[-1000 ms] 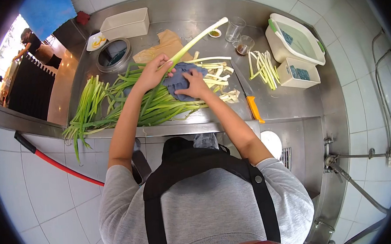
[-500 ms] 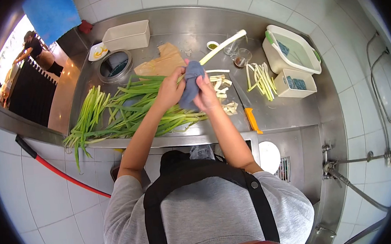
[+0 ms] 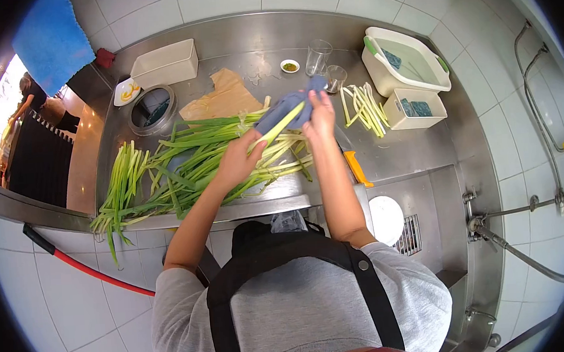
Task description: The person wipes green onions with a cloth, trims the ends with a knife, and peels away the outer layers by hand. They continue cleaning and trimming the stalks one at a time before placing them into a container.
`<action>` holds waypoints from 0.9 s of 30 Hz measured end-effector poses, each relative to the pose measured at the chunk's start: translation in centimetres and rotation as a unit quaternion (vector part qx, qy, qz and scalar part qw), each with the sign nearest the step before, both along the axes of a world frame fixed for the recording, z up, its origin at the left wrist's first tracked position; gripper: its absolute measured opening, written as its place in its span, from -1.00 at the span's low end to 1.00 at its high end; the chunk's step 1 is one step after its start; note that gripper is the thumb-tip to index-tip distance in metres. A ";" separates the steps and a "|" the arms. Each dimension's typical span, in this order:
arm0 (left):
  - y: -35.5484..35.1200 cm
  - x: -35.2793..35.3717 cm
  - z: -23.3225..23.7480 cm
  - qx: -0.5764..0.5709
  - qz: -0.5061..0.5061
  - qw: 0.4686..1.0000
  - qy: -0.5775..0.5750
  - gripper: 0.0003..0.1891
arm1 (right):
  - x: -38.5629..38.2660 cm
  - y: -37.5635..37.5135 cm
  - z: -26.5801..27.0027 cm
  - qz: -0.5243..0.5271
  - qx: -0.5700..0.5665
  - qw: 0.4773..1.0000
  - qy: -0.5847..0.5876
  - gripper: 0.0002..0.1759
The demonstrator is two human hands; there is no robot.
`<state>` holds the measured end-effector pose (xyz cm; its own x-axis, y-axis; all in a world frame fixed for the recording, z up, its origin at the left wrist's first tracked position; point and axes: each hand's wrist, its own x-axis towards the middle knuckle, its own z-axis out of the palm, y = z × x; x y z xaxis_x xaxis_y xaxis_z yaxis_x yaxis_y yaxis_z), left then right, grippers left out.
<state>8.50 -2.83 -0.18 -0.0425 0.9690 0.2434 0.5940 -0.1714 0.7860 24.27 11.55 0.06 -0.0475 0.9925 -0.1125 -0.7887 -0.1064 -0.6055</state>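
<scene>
Gripping one leek (image 3: 279, 128) just above the pile of leeks (image 3: 191, 165), the left hand (image 3: 236, 161) is closed around the stalk where the pale shank turns green. The right hand (image 3: 320, 117) is closed on a blue-grey cloth (image 3: 287, 102) folded over the leek's white end, at the pile's far right edge. The leek lies slanted between the two hands, lifted clear of the pile at its pale end. I cannot tell whether its green tail rests among the other leaves.

This leek looks light. The shank is probably stiff enough to carry its own length, while the green leaves would likely flop and split if they were held alone. Its skin may be damp and a little slick, so the cloth probably gives the better purchase. The firm shank near the middle, where the left hand sits, seems the soundest place to hold. Hard pinching could bruise the layers.

Right of the pile, an orange-handled knife (image 3: 357, 169) lies on the steel counter (image 3: 396, 149). Beyond it, further right, is a heap of trimmed pale strips (image 3: 363, 106) beside a small white tub (image 3: 413, 106). Behind the pile are brown paper (image 3: 222, 99) and two glasses (image 3: 318, 56).
</scene>
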 end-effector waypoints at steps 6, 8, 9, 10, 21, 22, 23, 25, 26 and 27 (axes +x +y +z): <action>-1.8 -1.1 1.3 -0.064 -0.030 0.987 -0.147 -0.83 | 1.0 1.3 -1.1 0.036 0.069 0.997 0.014 -0.78; -2.0 -1.6 1.6 -0.084 -0.026 0.982 -0.170 -0.84 | 0.8 1.1 -0.8 0.030 0.086 0.995 0.045 -0.80; -2.1 -2.0 1.6 -0.094 -0.033 0.975 -0.197 -0.84 | 1.1 1.4 -0.8 0.033 0.086 0.995 0.046 -0.80; -2.2 -2.4 1.7 -0.105 -0.040 0.968 -0.223 -0.83 | 1.9 2.0 -1.0 0.021 0.097 0.994 0.037 -0.79; -2.3 -3.1 2.2 -0.043 0.031 0.989 -0.135 -0.82 | 3.2 -2.1 -0.5 0.195 0.184 0.960 0.078 -0.60; -1.9 -2.6 1.7 -0.045 0.020 0.984 -0.173 -0.82 | 2.1 -3.1 -1.0 0.210 0.161 0.962 0.069 -0.58; -1.5 -2.3 1.2 -0.046 0.016 0.984 -0.171 -0.82 | 1.1 -4.0 -1.4 0.225 0.137 0.963 0.060 -0.56; -0.9 -1.7 0.1 -0.151 -0.073 0.936 -0.308 -0.80 | -0.6 -5.6 -1.0 0.213 0.170 0.960 0.071 -0.68; -0.8 -1.5 -0.5 -0.159 -0.116 0.917 -0.346 -0.77 | -0.5 -5.1 -1.5 0.192 0.173 0.964 0.054 -0.70; -1.0 -1.4 0.0 -0.160 -0.119 0.917 -0.345 -0.77 | -0.4 -4.6 -1.3 0.173 0.177 0.968 0.038 -0.72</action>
